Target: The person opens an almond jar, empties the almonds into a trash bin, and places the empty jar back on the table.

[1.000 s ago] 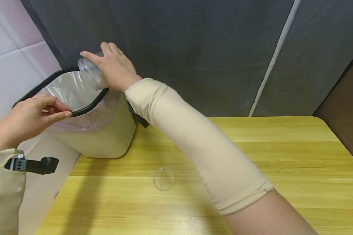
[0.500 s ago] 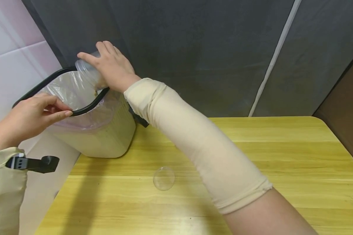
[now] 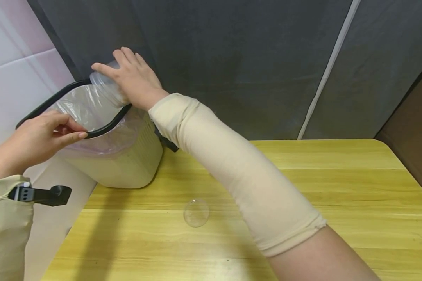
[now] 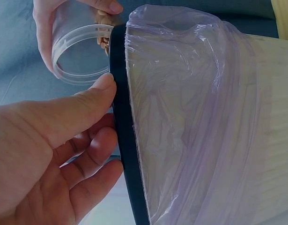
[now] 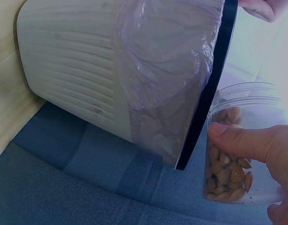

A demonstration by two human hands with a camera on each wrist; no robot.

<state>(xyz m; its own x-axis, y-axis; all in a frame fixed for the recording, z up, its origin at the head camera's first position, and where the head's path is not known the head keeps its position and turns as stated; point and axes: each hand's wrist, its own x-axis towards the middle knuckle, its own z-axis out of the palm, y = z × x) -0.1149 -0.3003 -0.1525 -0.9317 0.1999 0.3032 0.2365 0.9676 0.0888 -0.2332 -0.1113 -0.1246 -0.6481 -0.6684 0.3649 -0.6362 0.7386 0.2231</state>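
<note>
My right hand [image 3: 135, 80] grips a clear plastic jar [image 3: 105, 88], tipped so its mouth faces left over the trash bin [image 3: 121, 173]. Brown almonds [image 5: 223, 176] lie along the jar's lower side in the right wrist view; some gather at its mouth in the left wrist view. The thumb [image 5: 242, 143] presses on the jar wall near the threaded mouth. With thumb and fingertips, my left hand [image 3: 40, 136] pinches the bin's black rim [image 4: 122, 103]. A thin, translucent, purplish liner [image 4: 190, 108] is folded over that rim. The bin's bottom is hidden.
A clear round disc, like a lid [image 3: 196, 213], lies on the wooden table [image 3: 302, 195] in front of the bin. Behind stands a dark grey curtain [image 3: 232, 70]; a pale wall [image 3: 17, 86] borders the left side.
The right hand and jar have shifted slightly left. A small brown piece visible below the jar mouth half a second ago no longer shows there. The left hand stays on the rim.
</note>
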